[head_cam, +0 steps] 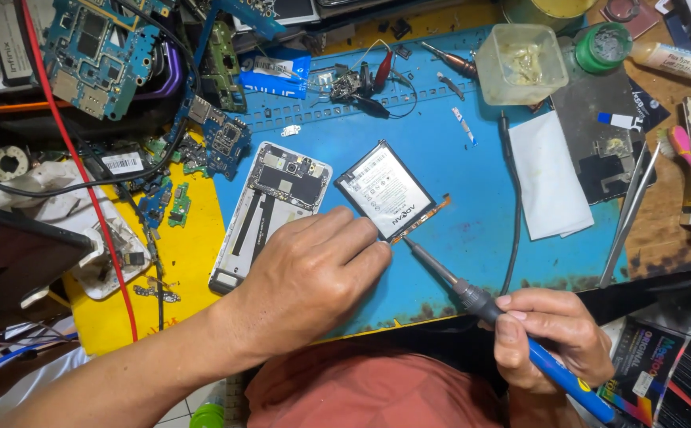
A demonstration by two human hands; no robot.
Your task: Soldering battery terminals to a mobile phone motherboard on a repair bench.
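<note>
My left hand rests on the blue work mat, its fingertips pinching something small at the lower corner of a flat phone battery; what they pinch is too small to tell. My right hand holds a soldering iron with a blue handle. The iron's tip touches the battery's lower edge by its orange flex strip. An opened phone with its back off and its board showing lies just left of the battery, partly under my left hand.
Loose circuit boards and cables are piled at the upper left. A clear plastic cup, a folded white tissue, tweezers and a green tub lie at the right. A yellow sheet lies left of the mat.
</note>
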